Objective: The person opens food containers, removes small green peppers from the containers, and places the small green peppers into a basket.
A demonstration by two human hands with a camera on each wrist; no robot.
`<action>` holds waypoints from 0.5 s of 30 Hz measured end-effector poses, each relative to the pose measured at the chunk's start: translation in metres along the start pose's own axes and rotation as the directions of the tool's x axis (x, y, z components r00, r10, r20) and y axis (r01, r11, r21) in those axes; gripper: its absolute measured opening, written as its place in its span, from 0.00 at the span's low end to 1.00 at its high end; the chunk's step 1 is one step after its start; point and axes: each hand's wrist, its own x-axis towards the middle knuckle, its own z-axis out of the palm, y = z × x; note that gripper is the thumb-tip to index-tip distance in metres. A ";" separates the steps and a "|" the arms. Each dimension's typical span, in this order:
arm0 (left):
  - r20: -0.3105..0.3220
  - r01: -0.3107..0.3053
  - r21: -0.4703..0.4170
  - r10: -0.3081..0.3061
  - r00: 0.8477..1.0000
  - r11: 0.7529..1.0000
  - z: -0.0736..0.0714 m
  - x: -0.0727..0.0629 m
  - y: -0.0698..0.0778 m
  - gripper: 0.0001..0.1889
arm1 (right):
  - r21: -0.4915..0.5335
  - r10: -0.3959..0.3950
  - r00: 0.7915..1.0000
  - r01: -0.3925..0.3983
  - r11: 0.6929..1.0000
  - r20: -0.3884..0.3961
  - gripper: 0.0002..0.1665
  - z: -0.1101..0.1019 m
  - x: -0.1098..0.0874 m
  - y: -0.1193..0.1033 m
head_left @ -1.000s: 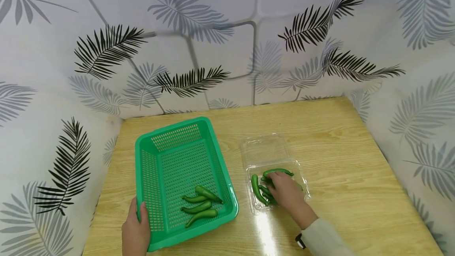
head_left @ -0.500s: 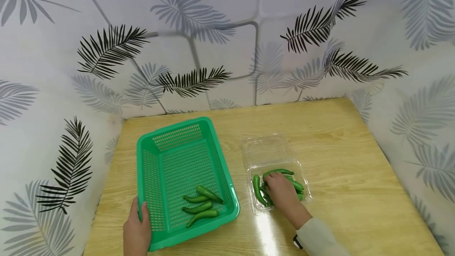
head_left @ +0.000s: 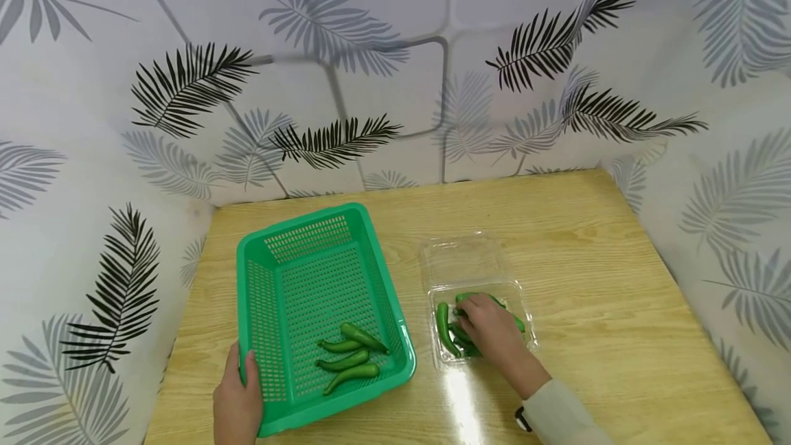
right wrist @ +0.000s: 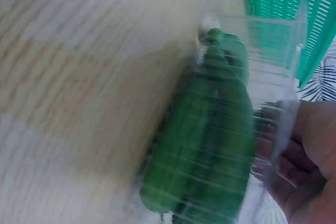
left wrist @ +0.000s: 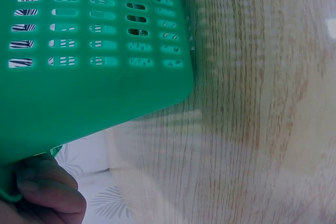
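My left hand (head_left: 237, 397) grips the left rim of a green plastic basket (head_left: 321, 287); the left wrist view shows its curled fingers (left wrist: 50, 190) at the rim. Several green chili peppers (head_left: 349, 360) lie in the basket's near right corner. To the right stands a clear plastic clamshell box (head_left: 463, 263), its lid folded back, holding more green peppers (head_left: 444, 328). Inside it, my right hand (head_left: 494, 332) has its fingers curled on a pepper (head_left: 463, 297) near the lid side. In the right wrist view the box wall partly covers those fingers (right wrist: 291, 163); their tips are hidden.
Basket and box stand side by side on a wood-grain table (head_left: 593, 280), with a narrow gap between them. A leaf-patterned cloth (head_left: 395, 88) closes off the back and both sides. A light glare lies on the wood below the box.
My right hand has shifted slightly among the peppers, and the pepper under its fingers has slid a little left. The left hand and basket have stayed in place.
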 end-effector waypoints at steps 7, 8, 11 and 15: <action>-0.002 -0.003 -0.006 0.003 1.000 1.000 0.000 0.000 0.000 0.33 | 0.047 0.009 0.997 -0.005 0.999 -0.080 0.12 -0.016 0.006 -0.010; -0.002 -0.004 -0.006 0.004 1.000 1.000 0.000 0.000 0.000 0.33 | 0.052 0.007 0.996 -0.003 0.999 -0.092 0.11 -0.018 0.007 -0.011; 0.000 -0.008 -0.005 0.008 1.000 1.000 0.000 0.000 0.000 0.33 | 0.077 -0.011 0.992 0.021 0.997 -0.130 0.12 -0.023 0.009 -0.014; -0.002 -0.012 0.001 0.012 1.000 1.000 0.000 0.000 -0.001 0.33 | 0.146 -0.050 0.981 0.078 0.986 -0.190 0.11 -0.032 0.015 -0.022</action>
